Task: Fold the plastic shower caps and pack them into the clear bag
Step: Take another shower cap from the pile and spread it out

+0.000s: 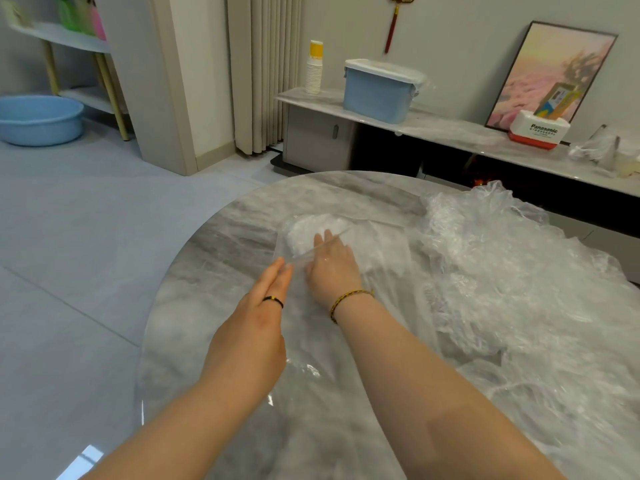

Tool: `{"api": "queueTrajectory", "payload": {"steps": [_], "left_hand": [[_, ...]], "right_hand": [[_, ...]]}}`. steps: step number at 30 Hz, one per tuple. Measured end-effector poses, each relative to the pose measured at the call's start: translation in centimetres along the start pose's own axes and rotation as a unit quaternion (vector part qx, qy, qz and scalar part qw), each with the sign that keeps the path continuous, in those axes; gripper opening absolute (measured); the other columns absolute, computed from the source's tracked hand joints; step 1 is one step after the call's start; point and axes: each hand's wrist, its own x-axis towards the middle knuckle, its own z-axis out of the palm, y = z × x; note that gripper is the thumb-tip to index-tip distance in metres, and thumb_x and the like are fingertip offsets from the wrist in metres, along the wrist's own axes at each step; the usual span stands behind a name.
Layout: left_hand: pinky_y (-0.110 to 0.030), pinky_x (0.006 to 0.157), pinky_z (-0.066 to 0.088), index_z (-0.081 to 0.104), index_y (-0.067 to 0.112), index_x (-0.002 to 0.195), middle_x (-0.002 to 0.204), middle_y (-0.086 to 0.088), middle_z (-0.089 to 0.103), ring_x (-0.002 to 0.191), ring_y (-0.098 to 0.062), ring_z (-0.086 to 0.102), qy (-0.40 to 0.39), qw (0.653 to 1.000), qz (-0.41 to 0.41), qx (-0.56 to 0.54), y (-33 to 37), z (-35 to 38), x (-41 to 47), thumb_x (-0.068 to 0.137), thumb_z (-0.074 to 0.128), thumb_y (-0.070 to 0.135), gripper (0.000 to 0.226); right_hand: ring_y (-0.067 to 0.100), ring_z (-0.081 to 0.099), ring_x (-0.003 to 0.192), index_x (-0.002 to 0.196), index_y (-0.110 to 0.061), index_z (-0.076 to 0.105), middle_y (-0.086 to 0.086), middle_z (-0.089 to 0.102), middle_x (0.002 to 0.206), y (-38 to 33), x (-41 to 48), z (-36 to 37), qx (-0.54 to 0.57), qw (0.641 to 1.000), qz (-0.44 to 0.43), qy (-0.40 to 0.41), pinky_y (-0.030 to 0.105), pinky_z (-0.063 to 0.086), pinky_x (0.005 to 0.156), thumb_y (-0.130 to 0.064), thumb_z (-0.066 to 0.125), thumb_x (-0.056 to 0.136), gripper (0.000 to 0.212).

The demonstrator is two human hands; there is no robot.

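In the head view, the clear bag (381,244) lies flat on the round marble table (214,244) with its mouth turned towards us. Its raised lip runs as a thin bright edge from our left fingertips away and to the right.

Our left hand (259,313) is stretched out with the fingers nearly straight. Their tips meet the near end of that lip and seem to pinch it up off the table, though the thumb is hidden, so this is our reading and not a certainty.

Our right hand (332,268) is inside the mouth under the film. Its palm is down and its fingers lie flat, curled round nothing, and the tips press against the folded shower caps (308,225), a white wad at the far end of the bag.

What matters for the next move is that the wad lies straight ahead of the right fingertips, along the bag's depth and away from the mouth. We judge a push should therefore run along that line while the left hand keeps the lip lifted.

The loose shower caps (502,289) are heaped on the right of the table, nearer our right hand, which we think suits it to fetch the next one.
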Motion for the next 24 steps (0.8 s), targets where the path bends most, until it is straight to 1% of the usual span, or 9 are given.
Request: {"api": "queueTrajectory", "payload": {"steps": [3, 8, 12, 13, 15, 17, 20, 22, 24], "left_hand": [[-0.020, 0.072, 0.038, -0.003, 0.026, 0.148, 0.152, 0.020, -0.013, 0.133, -0.009, 0.029, 0.025, 0.999, -0.032, 0.016, -0.6, 0.0, 0.5, 0.084, 0.036, -0.011, 0.084], [-0.025, 0.087, 0.043, -0.003, 0.020, 0.148, 0.154, 0.012, -0.014, 0.138, -0.013, 0.020, 0.005, 0.998, -0.017, 0.066, -0.9, 0.5, 0.1, 0.085, 0.039, -0.009, 0.081], [-0.022, 0.088, 0.042, -0.004, 0.022, 0.148, 0.155, 0.010, -0.014, 0.140, -0.013, 0.014, -0.018, 0.991, 0.029, 0.126, -0.8, 1.7, -0.2, 0.087, 0.037, -0.009, 0.081], [-0.022, 0.089, 0.043, -0.003, 0.023, 0.148, 0.155, 0.009, -0.014, 0.141, -0.013, 0.012, -0.026, 0.989, 0.039, 0.143, -0.9, 2.0, -0.2, 0.087, 0.037, -0.010, 0.080], [-0.023, 0.088, 0.044, 0.005, 0.023, 0.149, 0.155, 0.008, -0.013, 0.141, -0.014, 0.011, -0.046, 0.981, 0.056, 0.180, -0.7, 2.3, -0.6, 0.087, 0.036, -0.009, 0.076], [-0.022, 0.088, 0.045, 0.017, 0.023, 0.147, 0.155, 0.009, -0.011, 0.141, -0.014, 0.010, -0.062, 0.973, 0.069, 0.213, -0.4, 2.6, -1.0, 0.088, 0.036, -0.007, 0.069], [-0.021, 0.088, 0.041, 0.038, 0.025, 0.140, 0.156, 0.009, -0.005, 0.142, -0.011, 0.009, -0.059, 0.967, 0.072, 0.239, 0.3, 2.8, -1.7, 0.093, 0.036, 0.004, 0.051], [-0.025, 0.091, 0.042, 0.053, 0.022, 0.129, 0.156, -0.001, 0.013, 0.140, -0.016, 0.022, -0.019, 0.963, 0.110, 0.245, 0.5, 2.7, -2.4, 0.090, 0.051, 0.012, 0.040], [-0.036, 0.071, 0.054, 0.074, 0.013, 0.093, 0.128, -0.018, 0.055, 0.110, -0.029, 0.060, 0.048, 0.945, 0.193, 0.259, 0.3, 2.9, -2.7, 0.055, 0.086, 0.010, 0.040]], "right_hand": [[0.023, 0.010, 0.143, 0.146, -0.005, 0.015, 0.011, 0.011, 0.155, -1.0, -2.4, -0.4, 0.032, 0.997, -0.068, -0.029, 0.030, 0.006, 0.114, -0.014, 0.031, 0.098, 0.051], [0.020, 0.017, 0.141, 0.145, -0.008, 0.023, 0.009, 0.017, 0.154, -1.0, -8.9, -1.6, 0.078, 0.980, -0.160, -0.092, 0.024, 0.011, 0.111, -0.010, 0.033, 0.098, 0.049], [0.019, 0.040, 0.130, 0.135, -0.013, 0.046, 0.004, 0.045, 0.141, 2.2, -14.6, -1.8, 0.098, 0.976, -0.194, -0.034, 0.024, 0.028, 0.105, -0.014, 0.037, 0.096, 0.039], [0.018, 0.049, 0.123, 0.129, -0.013, 0.053, 0.004, 0.054, 0.132, 3.1, -16.0, -2.0, 0.100, 0.977, -0.185, -0.023, 0.024, 0.036, 0.100, -0.018, 0.039, 0.095, 0.037], [0.014, 0.067, 0.093, 0.103, -0.015, 0.070, -0.001, 0.071, 0.100, 5.8, -18.6, -2.0, 0.099, 0.980, -0.170, 0.035, 0.019, 0.050, 0.076, -0.027, 0.042, 0.082, 0.037], [0.005, 0.068, 0.070, 0.082, -0.024, 0.073, -0.011, 0.071, 0.078, 8.8, -20.7, -1.5, 0.055, 0.984, -0.147, 0.079, 0.013, 0.050, 0.061, -0.035, 0.041, 0.070, 0.035], [0.003, 0.067, 0.070, 0.075, -0.029, 0.072, -0.016, 0.068, 0.076, 12.3, -23.4, -1.4, -0.028, 0.985, -0.114, 0.123, 0.013, 0.051, 0.064, -0.043, 0.055, 0.062, 0.026], [0.009, 0.069, 0.072, 0.074, -0.025, 0.073, -0.011, 0.070, 0.078, 14.0, -24.7, -1.1, -0.068, 0.985, -0.077, 0.137, 0.021, 0.054, 0.064, -0.047, 0.080, 0.045, 0.037], [0.014, 0.070, 0.071, 0.075, -0.021, 0.074, -0.006, 0.070, 0.078, 15.4, -25.6, -0.4, -0.084, 0.986, -0.022, 0.139, 0.026, 0.055, 0.062, -0.048, 0.089, 0.024, 0.060]]}}
